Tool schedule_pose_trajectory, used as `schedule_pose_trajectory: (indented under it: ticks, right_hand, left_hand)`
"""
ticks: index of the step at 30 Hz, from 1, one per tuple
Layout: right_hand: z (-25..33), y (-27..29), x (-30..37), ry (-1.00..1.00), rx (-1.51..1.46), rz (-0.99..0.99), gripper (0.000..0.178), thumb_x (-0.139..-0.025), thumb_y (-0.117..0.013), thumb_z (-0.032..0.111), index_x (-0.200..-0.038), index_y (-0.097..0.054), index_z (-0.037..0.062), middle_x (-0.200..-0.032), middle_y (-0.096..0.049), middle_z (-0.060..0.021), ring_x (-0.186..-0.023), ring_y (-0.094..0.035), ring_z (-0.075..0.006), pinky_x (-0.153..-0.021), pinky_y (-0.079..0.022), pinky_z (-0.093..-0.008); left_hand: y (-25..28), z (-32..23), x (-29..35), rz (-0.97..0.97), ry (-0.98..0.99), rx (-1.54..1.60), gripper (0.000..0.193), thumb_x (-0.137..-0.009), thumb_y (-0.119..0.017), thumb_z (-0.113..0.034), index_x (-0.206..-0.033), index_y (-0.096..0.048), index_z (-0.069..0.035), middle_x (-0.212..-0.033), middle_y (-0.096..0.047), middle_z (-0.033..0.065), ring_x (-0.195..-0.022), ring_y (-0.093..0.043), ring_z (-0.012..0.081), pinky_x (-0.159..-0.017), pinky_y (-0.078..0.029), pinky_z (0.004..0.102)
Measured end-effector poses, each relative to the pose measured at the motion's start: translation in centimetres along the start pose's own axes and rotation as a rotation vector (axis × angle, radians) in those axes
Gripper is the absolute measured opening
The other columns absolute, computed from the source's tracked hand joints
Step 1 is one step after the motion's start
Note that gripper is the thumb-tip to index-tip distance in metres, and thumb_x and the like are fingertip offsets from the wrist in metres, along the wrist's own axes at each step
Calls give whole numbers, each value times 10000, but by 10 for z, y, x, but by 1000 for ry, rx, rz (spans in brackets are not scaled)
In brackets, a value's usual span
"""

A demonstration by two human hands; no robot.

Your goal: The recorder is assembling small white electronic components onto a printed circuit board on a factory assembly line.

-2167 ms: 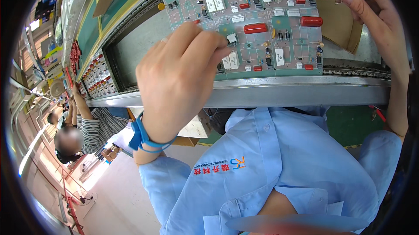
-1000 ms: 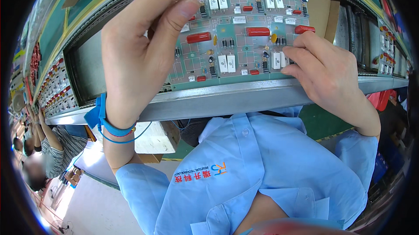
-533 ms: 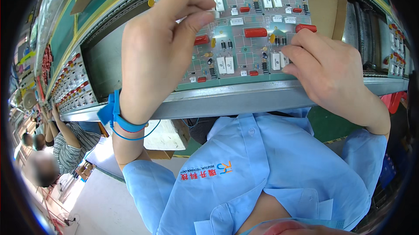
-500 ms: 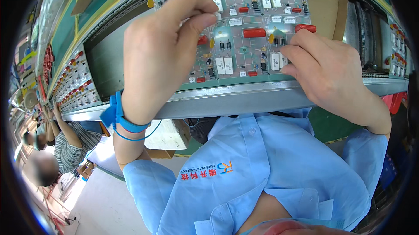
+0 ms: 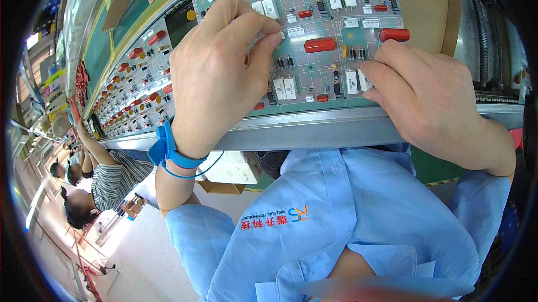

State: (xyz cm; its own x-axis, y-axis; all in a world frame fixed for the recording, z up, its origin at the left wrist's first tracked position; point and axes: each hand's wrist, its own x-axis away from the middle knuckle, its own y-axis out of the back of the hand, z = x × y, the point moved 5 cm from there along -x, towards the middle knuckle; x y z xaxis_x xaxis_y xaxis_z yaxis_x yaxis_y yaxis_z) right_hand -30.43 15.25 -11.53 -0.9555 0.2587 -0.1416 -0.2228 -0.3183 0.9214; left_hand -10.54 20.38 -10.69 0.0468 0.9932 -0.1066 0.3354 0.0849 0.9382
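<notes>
Neighbouring panel (image 5: 134, 86): half a second ago it lay well apart from the left hand, with a wide stretch of track between; now it comes up just beside that hand, on its left.
Left hand (image 5: 221, 78): thumb and index finger nearly together, pinching a small white part (image 5: 282, 36) over the near panel, as half a second ago.
Right hand (image 5: 428, 97): about two seconds ago raised off to the right; now low at the near panel's right side, thumb and index slightly parted around a white block (image 5: 364, 80). Whether it grips the block, I cannot tell.
White pair: two blocks stand side by side at the right fingertips, where one stood about two seconds ago.
Near panel (image 5: 315, 80): lies under and between both hands, flat along the metal rail (image 5: 314, 131); grey-green, one layout repeated in rows.
Its parts: glossy red cylinders (image 5: 320, 45), upright yellow discs (image 5: 344, 51), paired black cylinders (image 5: 357, 52), white blocks and pale printed outlines.
</notes>
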Motion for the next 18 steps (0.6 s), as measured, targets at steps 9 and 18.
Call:
schedule_pose_trajectory:
  ticks: [9, 18]
  right_hand:
    - [1, 3, -3, -24, -8, 54, 356, -662, -783, 60, -992, -660, 11, -894, -582, -84, -717, -621, -241, -556, -477, -355]
    - [0, 6, -7, -67, -59, 53, 310, -707, -773, 53, -997, -663, 51, -920, -606, -87, -735, -634, -265, -570, -486, -365]
  left_hand:
    - [6, 3, 2, 31, -42, 0, 128, -823, -744, -4, -950, -748, -24, -857, -642, 73, -734, -643, 191, -643, -491, 283]
    - [43, 40, 38, -219, 221, 19, 98, -900, -725, -142, -934, -750, -53, -800, -646, 63, -651, -590, 204, -593, -442, 294]
